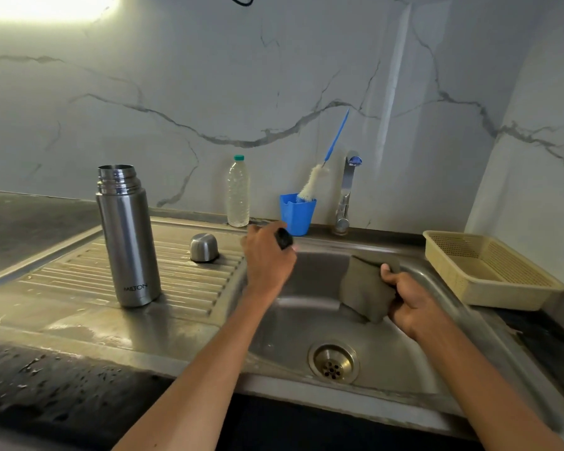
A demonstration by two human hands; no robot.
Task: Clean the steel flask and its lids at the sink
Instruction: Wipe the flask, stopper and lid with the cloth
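- Steel flask [128,236] stands open on the drainboard (its steel cap [204,247] sits beside it).
- I see the left hand [268,260] gripping a black lid [284,238].
- I see the right hand [411,302] pinching a grey cloth [363,289] over the sink [306,320].

L arm [209,369]: bare, no sleeve | R arm [463,369]: same

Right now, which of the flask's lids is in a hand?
The small black lid, gripped by the left hand; the steel cap stands untouched on the drainboard.
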